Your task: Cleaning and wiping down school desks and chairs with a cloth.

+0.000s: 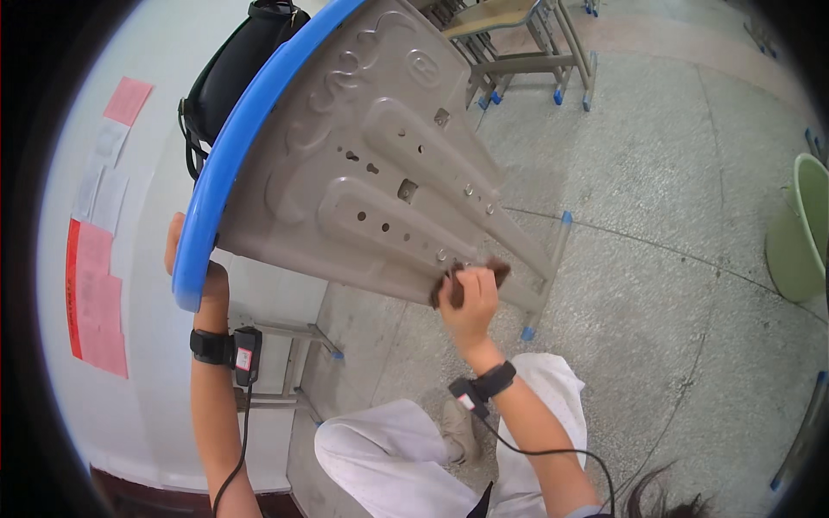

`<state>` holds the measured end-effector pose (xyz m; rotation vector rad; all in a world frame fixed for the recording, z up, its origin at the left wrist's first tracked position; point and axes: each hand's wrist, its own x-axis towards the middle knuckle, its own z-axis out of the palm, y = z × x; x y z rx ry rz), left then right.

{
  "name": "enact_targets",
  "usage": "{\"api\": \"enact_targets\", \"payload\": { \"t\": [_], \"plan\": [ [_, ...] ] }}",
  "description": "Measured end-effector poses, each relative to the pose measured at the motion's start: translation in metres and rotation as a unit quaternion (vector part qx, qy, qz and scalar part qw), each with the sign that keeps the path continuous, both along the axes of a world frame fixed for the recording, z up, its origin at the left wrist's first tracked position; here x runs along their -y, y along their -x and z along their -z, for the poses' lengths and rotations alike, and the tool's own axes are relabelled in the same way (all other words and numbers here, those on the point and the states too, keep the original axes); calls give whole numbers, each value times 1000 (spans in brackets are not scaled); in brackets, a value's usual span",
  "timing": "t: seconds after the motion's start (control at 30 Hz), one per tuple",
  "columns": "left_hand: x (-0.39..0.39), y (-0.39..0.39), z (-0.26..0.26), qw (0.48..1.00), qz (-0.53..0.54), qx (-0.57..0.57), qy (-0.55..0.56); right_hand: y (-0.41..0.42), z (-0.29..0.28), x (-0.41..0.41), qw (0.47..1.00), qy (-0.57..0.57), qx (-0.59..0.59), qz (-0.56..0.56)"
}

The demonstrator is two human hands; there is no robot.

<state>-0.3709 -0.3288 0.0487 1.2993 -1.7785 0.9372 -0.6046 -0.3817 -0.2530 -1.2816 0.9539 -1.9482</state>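
Note:
Before me stands a school desk with a grey metal side panel (304, 213) and a bright blue rim (236, 139) along its top. My left hand (214, 275) grips that rim near its close corner, its fingers partly hidden behind the blue edge. In my right hand (469, 304) is a dark brown cloth (456, 288), bunched and somewhat blurred. The cloth rests against the lower part of the panel, close to the bolts above the desk's foot bar (547, 278). Both my wrists wear black straps with small cabled boxes.
A black bag (239, 71) hangs or sits beyond the blue rim. A wooden-topped chair or desk (499, 16) stands farther back. To the right is a pale green bucket (793, 246) on the speckled floor (647, 194). Paper sheets (100, 291) cover part of the white wall at left.

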Motion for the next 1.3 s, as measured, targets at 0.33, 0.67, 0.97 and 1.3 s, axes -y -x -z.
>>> {"api": "enact_targets", "payload": {
  "t": [0.33,0.67,0.97,1.3],
  "plan": [
    [-9,-64,-1,998,19,-46,32,-9,-7,-1,999,-6,21,38],
    [-29,-73,-17,961,164,-221,-13,15,22,81,990,-77,104,58],
    [-58,-121,-45,993,-25,-66,89,0,204,89,950,-310,40,2],
    [-58,-139,-25,959,138,-248,-9,-3,18,88,989,-118,63,-58]
  ]
}}
